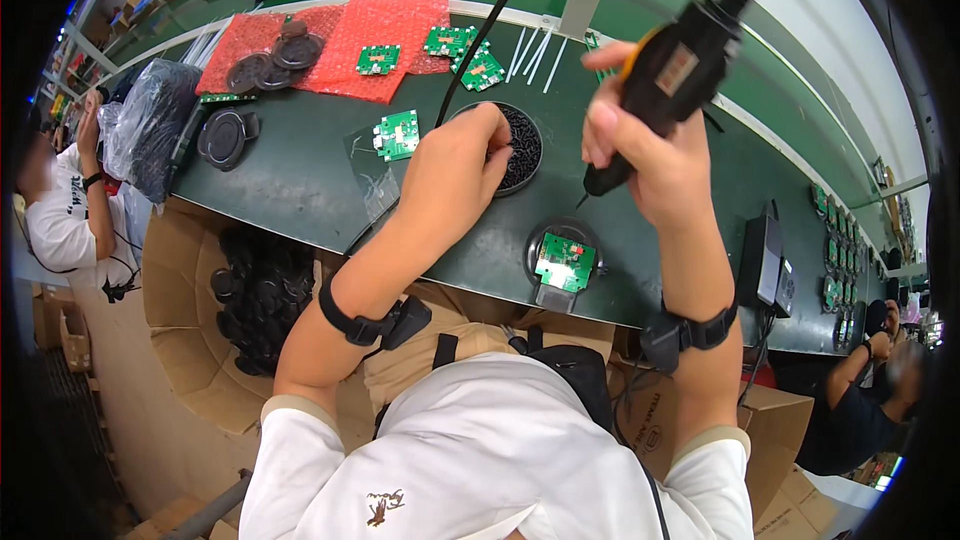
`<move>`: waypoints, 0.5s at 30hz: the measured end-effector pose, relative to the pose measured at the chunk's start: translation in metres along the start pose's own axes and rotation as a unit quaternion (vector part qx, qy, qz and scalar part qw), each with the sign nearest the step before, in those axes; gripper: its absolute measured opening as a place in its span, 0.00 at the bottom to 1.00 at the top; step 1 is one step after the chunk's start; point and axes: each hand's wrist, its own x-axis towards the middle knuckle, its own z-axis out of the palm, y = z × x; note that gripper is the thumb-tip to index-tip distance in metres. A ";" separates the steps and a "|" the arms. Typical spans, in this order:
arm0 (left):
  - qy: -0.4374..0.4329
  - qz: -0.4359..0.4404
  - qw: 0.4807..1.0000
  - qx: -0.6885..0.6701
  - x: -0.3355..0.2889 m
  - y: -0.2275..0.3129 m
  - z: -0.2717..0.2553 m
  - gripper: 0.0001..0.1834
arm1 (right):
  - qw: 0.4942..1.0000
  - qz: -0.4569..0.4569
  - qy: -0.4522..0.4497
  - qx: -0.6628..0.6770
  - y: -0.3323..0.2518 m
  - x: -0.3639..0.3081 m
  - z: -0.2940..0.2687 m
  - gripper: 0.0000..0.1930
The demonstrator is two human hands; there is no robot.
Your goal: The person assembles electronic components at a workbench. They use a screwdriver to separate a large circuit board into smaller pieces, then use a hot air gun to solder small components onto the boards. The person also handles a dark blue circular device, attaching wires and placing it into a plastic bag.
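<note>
My right hand [655, 155] is wrapped round a black electric screwdriver [672, 75], its bit pointing down above the bench. Below that bit, close to the bench's front edge, lies a green circuit board [565, 262] set in a round black housing [535, 230]. My left hand [455, 165] reaches over the rim of a round dish of small black screws [518, 145]. Its fingers are bent together at the screws, and whatever they pinch is hidden. Another green circuit board [397, 135] rests just left of that hand.
Red bubble wrap [395, 25] at the back carries a board and round black parts [297, 50]. White sticks [535, 58] lie near the rail. A cardboard box of black parts [262, 290] stands at left, a black power unit [762, 260] at right. People sit on both sides.
</note>
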 end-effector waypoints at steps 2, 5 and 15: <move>-0.043 -0.063 0.990 -0.122 -0.013 0.010 0.000 0.07 | 0.999 -0.024 0.026 0.014 -0.004 -0.013 0.007 0.17; -0.115 -0.157 0.945 -0.264 -0.035 0.022 0.006 0.07 | 0.995 -0.025 0.053 0.085 -0.010 -0.030 0.014 0.16; -0.097 -0.104 0.956 -0.256 -0.062 0.029 0.028 0.10 | 0.988 -0.085 0.081 0.099 -0.008 -0.043 0.032 0.15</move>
